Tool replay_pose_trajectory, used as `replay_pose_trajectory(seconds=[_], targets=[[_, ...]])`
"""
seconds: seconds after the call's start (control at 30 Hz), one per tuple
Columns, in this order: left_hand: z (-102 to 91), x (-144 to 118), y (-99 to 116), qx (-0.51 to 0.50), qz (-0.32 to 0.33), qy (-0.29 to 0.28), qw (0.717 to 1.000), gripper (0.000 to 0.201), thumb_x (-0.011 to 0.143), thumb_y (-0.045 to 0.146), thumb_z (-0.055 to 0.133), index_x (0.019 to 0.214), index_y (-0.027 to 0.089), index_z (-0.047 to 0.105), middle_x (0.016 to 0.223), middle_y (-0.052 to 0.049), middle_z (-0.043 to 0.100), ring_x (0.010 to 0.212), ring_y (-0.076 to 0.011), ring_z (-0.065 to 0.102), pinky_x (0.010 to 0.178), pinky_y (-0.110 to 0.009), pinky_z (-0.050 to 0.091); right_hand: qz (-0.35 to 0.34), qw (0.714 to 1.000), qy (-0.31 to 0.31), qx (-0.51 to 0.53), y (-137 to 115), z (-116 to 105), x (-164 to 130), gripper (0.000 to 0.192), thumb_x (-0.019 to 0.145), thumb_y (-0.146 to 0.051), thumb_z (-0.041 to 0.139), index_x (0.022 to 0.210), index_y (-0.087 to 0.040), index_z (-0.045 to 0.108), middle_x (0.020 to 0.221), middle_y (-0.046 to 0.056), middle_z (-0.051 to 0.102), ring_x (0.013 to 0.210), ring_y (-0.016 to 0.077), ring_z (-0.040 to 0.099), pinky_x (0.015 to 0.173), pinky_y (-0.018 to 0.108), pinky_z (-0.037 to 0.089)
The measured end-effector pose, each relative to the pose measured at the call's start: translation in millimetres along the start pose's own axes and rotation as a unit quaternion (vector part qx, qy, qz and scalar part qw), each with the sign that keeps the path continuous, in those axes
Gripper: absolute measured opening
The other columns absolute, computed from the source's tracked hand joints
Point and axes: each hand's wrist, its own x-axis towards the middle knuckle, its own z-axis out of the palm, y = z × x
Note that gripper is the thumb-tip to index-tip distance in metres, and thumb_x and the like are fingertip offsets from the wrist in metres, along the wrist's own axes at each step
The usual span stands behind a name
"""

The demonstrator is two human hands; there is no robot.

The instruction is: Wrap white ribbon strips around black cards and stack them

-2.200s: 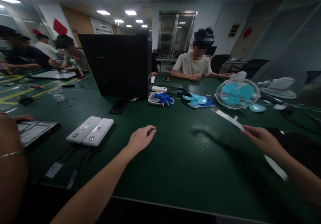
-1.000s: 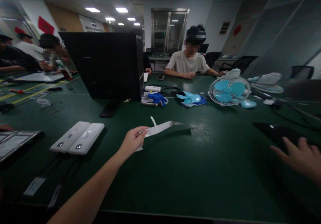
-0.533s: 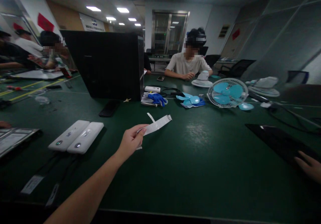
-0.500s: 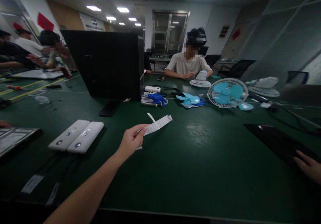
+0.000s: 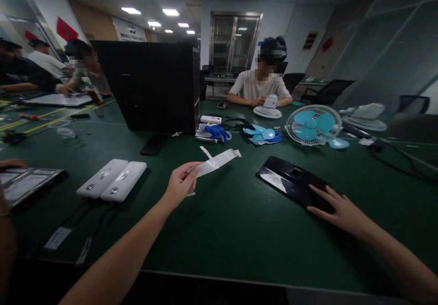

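Observation:
My left hand (image 5: 183, 182) is closed, pinching one end of a white flat ribbon cable (image 5: 219, 161) between thumb and fingers. The cable points away to the right above the table, with a narrow white strip sticking up from it. On the right, a flat black panel (image 5: 301, 182) lies at an angle on the table; a glossy strip along its left part reflects light. My right hand (image 5: 337, 209) rests on the panel's right end with its fingers spread and stretched out.
Two white power-bank-like boxes (image 5: 125, 182) with cords lie to the left, near a drive-like metal unit (image 5: 32, 182). A large black case (image 5: 150, 88) stands behind a dark phone (image 5: 153, 144). Further back are a blue glove (image 5: 219, 133), fan blades (image 5: 262, 132), a fan (image 5: 313, 125) and a seated person (image 5: 260, 86).
My right hand and the black panel have moved left from the right edge toward the middle. My left hand keeps the ribbon cable in nearly the same place.

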Motion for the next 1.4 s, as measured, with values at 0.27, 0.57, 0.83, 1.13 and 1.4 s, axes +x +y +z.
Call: replay_pose_trajectory(seconds=[0.27,0.57,0.83,1.13,1.4], targets=[[0.7,3.5,-3.0,-0.044,-0.016,0.015,0.999,0.042,0.085,0.047,0.06,0.11,0.013,0.065,0.044,0.007,0.047,0.035,-0.005,0.038,0.035,-0.015,0.026,-0.291,0.954,-0.044,0.059,-126.1,-12.9,-25.5,0.081,0.079,-0.065,0.059,0.148,-0.035,0.028,0.156,0.009,0.009,0.137,0.0389,0.023,0.105,0.058,0.033],[3.5,3.8,-5.3,-0.105,-0.059,-0.084,0.989,0.039,0.082,0.045,0.064,0.103,0.013,0.065,0.048,0.005,0.054,0.041,-0.0069,0.047,0.044,-0.018,0.032,-0.317,0.947,0.034,0.036,-166.9,-15.9,-62.7,0.069,0.091,-0.052,0.047,0.151,-0.035,0.017,0.156,0.004,0.014,0.14,0.0282,0.022,0.112,0.055,0.025],[8.9,-1.7,-0.7,-0.17,-0.116,-0.204,0.957,0.028,0.083,0.041,0.063,0.095,0.016,0.059,0.054,0.003,0.061,0.054,-0.011,0.058,0.059,-0.022,0.042,-0.185,0.954,0.231,0.055,-186.2,12.0,-107.1,0.074,0.094,-0.041,0.042,0.154,-0.027,0.003,0.157,0.008,0.009,0.141,0.0295,0.019,0.111,0.053,0.027],[7.2,-5.3,-3.7,-0.048,-0.153,-0.324,0.932,0.019,0.085,0.037,0.057,0.083,0.019,0.059,0.073,-0.002,0.069,0.082,-0.0184,0.064,0.083,-0.034,0.046,-0.205,0.944,0.256,0.045,-192.0,9.5,-105.8,0.067,0.094,-0.027,0.042,0.153,-0.03,0.011,0.156,0.006,0.014,0.142,0.0297,0.018,0.112,0.055,0.023],[19.7,-4.3,-13.4,0.32,0.019,-0.231,0.918,0.027,0.077,0.045,0.064,0.07,0.019,0.069,0.088,-0.005,0.063,0.088,-0.0216,0.057,0.08,-0.034,0.041,-0.23,0.946,0.227,0.029,-186.2,18.0,-98.8,0.053,0.094,-0.018,0.036,0.145,-0.033,0.037,0.154,0.004,0.024,0.141,0.0287,0.019,0.11,0.059,0.023]])
